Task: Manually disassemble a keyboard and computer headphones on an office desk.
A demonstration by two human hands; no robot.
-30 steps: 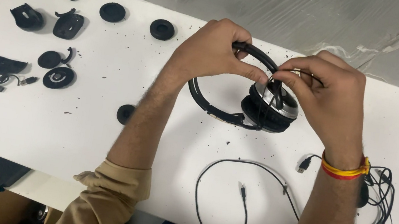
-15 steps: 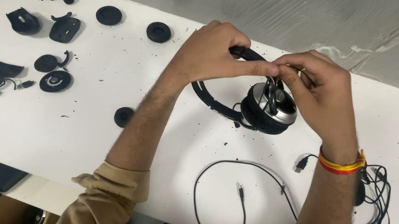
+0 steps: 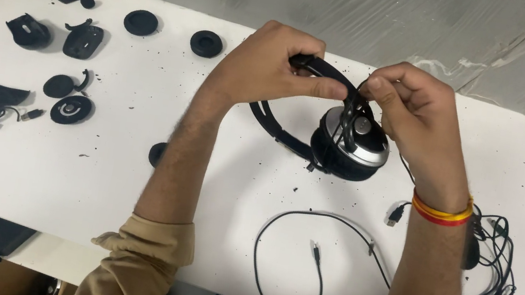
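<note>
Gripping the headset (image 3: pixel 341 135) near the bench's (image 3: pixel 97 170) far edge, we are clenching our left hand (image 3: pixel 265 64) around its headband and pinching the earcup's yoke with our right hand (image 3: pixel 409 107), probably working it loose, needing a steady pull.

I see two bare forearms, each coming out of a tan, khaki-coloured sleeve (image 3: pixel 148 249) pushed up toward the elbow, the cloth bunched in soft folds at the cuff. The right wrist wears a band (image 3: pixel 440 212) of red, orange and yellow strands, possibly thread or cord. The left hand (image 3: pixel 268 64) and right hand (image 3: pixel 412 111) are ungloved.
</note>
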